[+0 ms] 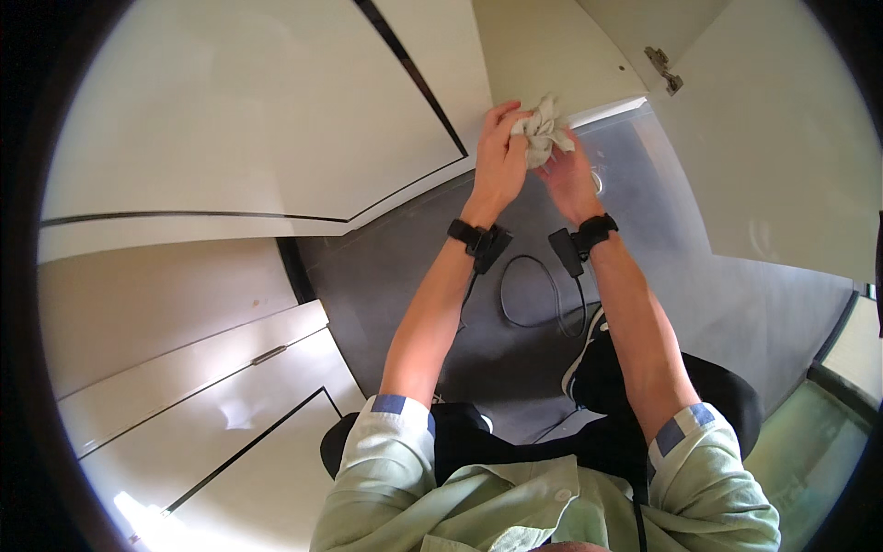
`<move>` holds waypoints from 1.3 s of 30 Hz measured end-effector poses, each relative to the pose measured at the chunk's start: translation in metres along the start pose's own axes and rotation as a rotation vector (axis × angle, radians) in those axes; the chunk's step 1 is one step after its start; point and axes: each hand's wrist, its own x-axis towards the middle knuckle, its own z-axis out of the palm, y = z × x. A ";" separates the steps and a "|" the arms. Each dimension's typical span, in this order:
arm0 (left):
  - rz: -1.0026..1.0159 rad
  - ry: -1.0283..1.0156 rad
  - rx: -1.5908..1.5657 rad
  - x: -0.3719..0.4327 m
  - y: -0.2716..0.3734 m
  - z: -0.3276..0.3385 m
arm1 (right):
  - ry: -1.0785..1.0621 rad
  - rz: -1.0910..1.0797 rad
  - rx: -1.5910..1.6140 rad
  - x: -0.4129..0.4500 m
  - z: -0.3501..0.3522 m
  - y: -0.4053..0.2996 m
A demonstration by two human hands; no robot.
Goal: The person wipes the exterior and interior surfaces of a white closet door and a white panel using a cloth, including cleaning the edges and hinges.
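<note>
A crumpled light cloth (541,134) is held between both hands in front of the open cabinet. My left hand (500,155) grips its left side, with the fingers curled over it. On the cloth's lower right side is my right hand (571,176), its palm turned up and its fingers partly hidden by the cloth. Each wrist wears a black strap with a small black device and a cable.
A pale cabinet door (779,152) with a metal hinge (663,70) stands open at the right. The cabinet's bottom panel (552,62) lies beyond the hands. White cabinet fronts (241,124) are at the left. A black cable (503,290) loops above the grey floor (386,276).
</note>
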 end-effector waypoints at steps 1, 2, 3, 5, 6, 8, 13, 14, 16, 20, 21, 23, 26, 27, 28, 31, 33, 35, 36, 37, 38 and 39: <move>-0.003 0.011 -0.001 -0.006 -0.002 -0.004 | -0.122 0.006 -0.094 0.005 0.003 0.007; 0.023 0.064 0.018 -0.013 -0.005 -0.008 | -0.042 0.042 -0.116 0.009 0.004 0.012; 0.039 0.118 0.056 -0.023 -0.010 -0.021 | -0.053 0.063 -0.107 0.008 0.019 0.024; -0.034 0.074 0.201 -0.044 -0.010 -0.055 | 0.132 0.011 -0.203 -0.001 0.052 0.042; -0.074 0.024 0.316 -0.044 -0.003 -0.066 | 0.167 -0.050 -0.213 0.002 0.053 0.045; -0.023 -0.011 0.487 -0.041 0.002 -0.085 | 0.154 -0.169 -0.307 0.011 0.043 0.051; 0.108 -0.071 0.623 -0.047 0.011 -0.146 | 0.112 -0.355 -0.429 -0.006 0.074 0.090; 0.089 -0.057 0.560 -0.051 0.012 -0.145 | 0.163 -0.441 -0.493 -0.008 0.075 0.093; 0.124 -0.015 0.535 -0.057 0.003 -0.141 | 0.282 -0.537 -0.656 -0.011 0.081 0.099; 0.128 0.073 0.420 -0.060 -0.003 -0.109 | 0.420 -0.534 -0.608 -0.008 0.061 0.099; 0.132 0.075 0.421 -0.065 -0.006 -0.109 | 0.432 -0.477 -0.474 -0.017 0.073 0.096; -0.069 0.146 0.427 -0.069 -0.011 -0.099 | 0.429 -0.442 -0.338 -0.022 0.076 0.090; -0.198 0.084 0.533 -0.064 -0.011 -0.080 | 0.414 -0.608 -0.801 -0.014 0.049 0.079; -0.179 0.084 0.540 -0.064 -0.019 -0.083 | 0.415 -0.624 -0.788 -0.015 0.055 0.085; -0.217 0.172 0.331 -0.060 -0.026 -0.081 | 0.394 -0.592 -0.730 -0.014 0.058 0.085; -0.311 0.326 -0.036 -0.047 -0.036 -0.069 | 0.341 -0.529 -0.553 -0.015 0.077 0.090; -0.359 0.392 -0.201 -0.040 -0.035 -0.052 | 0.304 -0.509 -0.438 -0.013 0.084 0.090; -0.592 0.617 -0.405 -0.040 -0.031 -0.039 | 0.304 -0.343 -0.803 -0.008 0.088 0.096; -0.663 0.535 -0.556 -0.043 -0.024 -0.050 | 0.243 -0.301 -0.746 -0.013 0.104 0.102; -0.641 0.536 -0.555 -0.043 -0.018 -0.058 | 0.230 -0.319 -0.738 -0.008 0.115 0.102; -0.568 0.511 -0.458 -0.042 -0.011 -0.069 | 0.278 -0.257 -0.648 -0.002 0.128 0.101; -0.496 0.492 -0.356 -0.044 -0.003 -0.082 | 0.318 -0.190 -0.556 0.002 0.143 0.104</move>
